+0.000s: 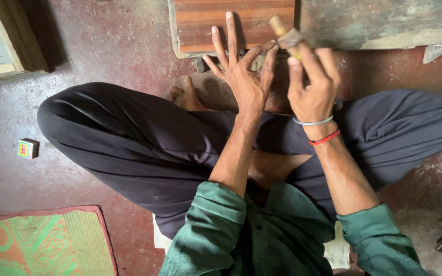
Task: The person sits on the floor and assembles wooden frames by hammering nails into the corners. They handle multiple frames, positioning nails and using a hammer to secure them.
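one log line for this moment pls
left hand: open, fingers spread over wooden board | right hand: grip on wooden-handled tool | seated cross-legged

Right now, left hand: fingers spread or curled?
Spread. Left hand is open, fingers fanned toward the wooden board.

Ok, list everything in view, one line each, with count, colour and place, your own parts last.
wooden board: one, reddish-brown, top centre on the floor
grey slab: one, grey, top right
small box: one, multicoloured, floor at left
mat: one, green and orange, bottom left
wooden-handled tool: one, tan, in the right hand
bracelets: two, pale blue and red, right wrist
left hand: fingers spread, over the board edge
right hand: grip shut on the tool
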